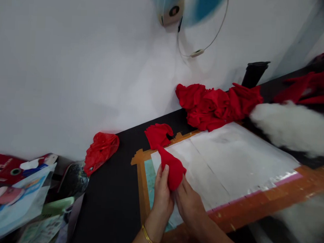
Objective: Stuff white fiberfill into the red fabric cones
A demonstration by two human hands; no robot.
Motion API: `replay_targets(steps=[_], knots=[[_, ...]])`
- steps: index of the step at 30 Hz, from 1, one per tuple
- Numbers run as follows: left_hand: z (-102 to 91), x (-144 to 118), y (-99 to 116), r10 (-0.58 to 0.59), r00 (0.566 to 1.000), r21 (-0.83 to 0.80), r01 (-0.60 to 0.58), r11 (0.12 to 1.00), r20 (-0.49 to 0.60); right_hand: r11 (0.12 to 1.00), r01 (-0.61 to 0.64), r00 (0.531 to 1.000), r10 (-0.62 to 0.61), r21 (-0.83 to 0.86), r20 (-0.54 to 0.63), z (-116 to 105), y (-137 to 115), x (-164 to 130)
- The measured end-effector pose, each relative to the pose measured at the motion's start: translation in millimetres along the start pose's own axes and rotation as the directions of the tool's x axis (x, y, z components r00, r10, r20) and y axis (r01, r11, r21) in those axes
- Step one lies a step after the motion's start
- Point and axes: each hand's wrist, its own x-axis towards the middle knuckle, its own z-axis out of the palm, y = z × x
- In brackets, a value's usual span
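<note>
A red cloth piece, pointed at its far end and rounded at the near end, is between my two hands above the table. My left hand, with a gold bangle on the wrist, grips its left side, the thumb lying along the cloth. At its lower right edge, my right hand holds the cloth, and most of those fingers are hidden. Just beyond lies another red cloth piece. Under the hands is a white sheet, edged with brown tape.
Against the wall sits a heap of red cloth pieces. White stuffing lies at the right, near a black container. A red plastic bag is at the left, beside boxes and papers. A blurred fan hangs above.
</note>
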Motion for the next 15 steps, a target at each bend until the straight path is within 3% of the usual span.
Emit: replay_targets(steps=[3, 5, 7, 10, 15], knots=[[-1.0, -3, 4, -0.063, 0.997, 0.008, 0.063, 0.998, 0.049, 0.972, 0.156, 0.983, -0.170, -0.177, -0.068, 5, 10, -7], [-1.5, -2, 6, -0.084, 0.996, -0.009, 0.084, 0.996, -0.033, 0.948, 0.211, 0.968, -0.236, -0.238, -0.085, 7, 15, -13], [-1.7, 0, 5, -0.084, 0.991, -0.023, 0.082, 0.996, -0.105, 0.932, 0.224, 0.963, -0.257, -0.286, -0.083, 7, 15, -19], [-1.5, 2, 0, -0.065, 0.992, -0.022, 0.063, 0.998, -0.105, 0.901, 0.275, 0.946, -0.317, -0.335, -0.076, 3, 13, -26], [-2.7, 8, -7, -0.054, 0.992, -0.043, 0.049, 0.998, -0.112, 0.939, 0.241, 0.947, -0.283, -0.245, -0.154, -14, 9, -19]])
